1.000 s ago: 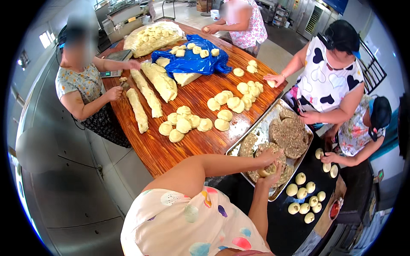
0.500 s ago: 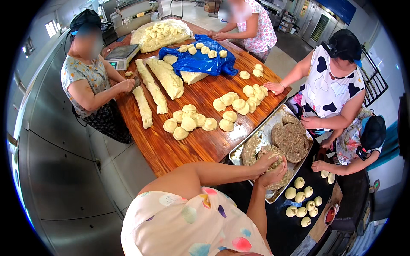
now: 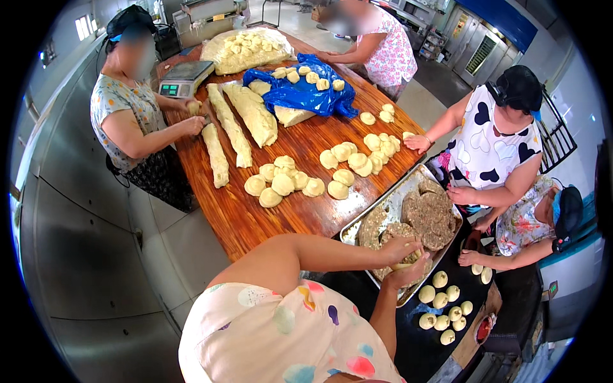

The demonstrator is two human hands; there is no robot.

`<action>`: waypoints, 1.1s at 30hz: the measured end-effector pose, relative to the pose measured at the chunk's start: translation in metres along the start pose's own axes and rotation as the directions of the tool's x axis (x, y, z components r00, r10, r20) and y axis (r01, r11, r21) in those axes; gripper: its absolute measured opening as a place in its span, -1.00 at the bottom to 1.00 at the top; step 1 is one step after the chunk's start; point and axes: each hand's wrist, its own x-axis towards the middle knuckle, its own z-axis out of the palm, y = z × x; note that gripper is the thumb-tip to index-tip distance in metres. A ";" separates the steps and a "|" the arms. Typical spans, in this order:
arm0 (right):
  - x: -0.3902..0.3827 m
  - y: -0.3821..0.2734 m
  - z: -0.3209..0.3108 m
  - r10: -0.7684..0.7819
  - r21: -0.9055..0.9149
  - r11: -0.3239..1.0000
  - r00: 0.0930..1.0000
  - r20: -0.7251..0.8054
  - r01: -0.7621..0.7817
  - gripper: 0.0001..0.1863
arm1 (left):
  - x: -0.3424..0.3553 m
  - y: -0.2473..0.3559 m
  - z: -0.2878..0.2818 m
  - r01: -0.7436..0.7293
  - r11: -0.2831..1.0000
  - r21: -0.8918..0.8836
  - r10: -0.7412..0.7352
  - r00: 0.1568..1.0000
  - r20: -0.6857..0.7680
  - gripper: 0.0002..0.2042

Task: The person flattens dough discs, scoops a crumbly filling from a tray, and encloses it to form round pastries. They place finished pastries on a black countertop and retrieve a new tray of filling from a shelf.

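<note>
Over the metal tray (image 3: 394,201), my left hand (image 3: 401,250) and my right hand (image 3: 406,273) are closed together around a small pale piece of dough (image 3: 412,257). My fingers cover most of it, so its inside is hidden. Beneath and beyond my hands, brown minced filling (image 3: 429,217) is heaped in the tray. Flat rounds of dough (image 3: 282,182) lie in clusters on the wooden table to the left. To the right, several round filled buns (image 3: 442,300) sit on a dark surface, some with brown filling showing on top.
The wooden table (image 3: 255,220) also bears long dough strips (image 3: 233,124), a blue plastic sheet (image 3: 300,96), a large dough mass (image 3: 246,51) and a scale (image 3: 185,78). Co-workers stand at the left, far side and right. A small red-filled bowl (image 3: 484,329) is at lower right.
My hands have turned slightly and closed further over the dough. At the left, a co-worker's hands have moved at the end of a dough strip.
</note>
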 end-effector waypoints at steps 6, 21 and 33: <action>0.003 -0.017 0.008 0.277 0.515 0.820 0.960 0.026 -0.251 -0.52 | -0.006 0.004 -0.016 0.264 0.581 -0.770 -0.083 0.960 0.266 -0.56; 0.010 0.014 -0.029 0.119 0.073 0.989 0.982 0.148 -0.130 -0.34 | -0.029 0.010 0.001 0.150 0.930 -0.336 -0.108 0.984 0.142 -0.55; 0.038 0.001 0.005 0.375 0.570 0.788 0.915 -0.148 -0.231 -0.38 | 0.014 0.030 -0.017 0.484 0.630 -0.607 -0.370 0.874 0.314 -0.46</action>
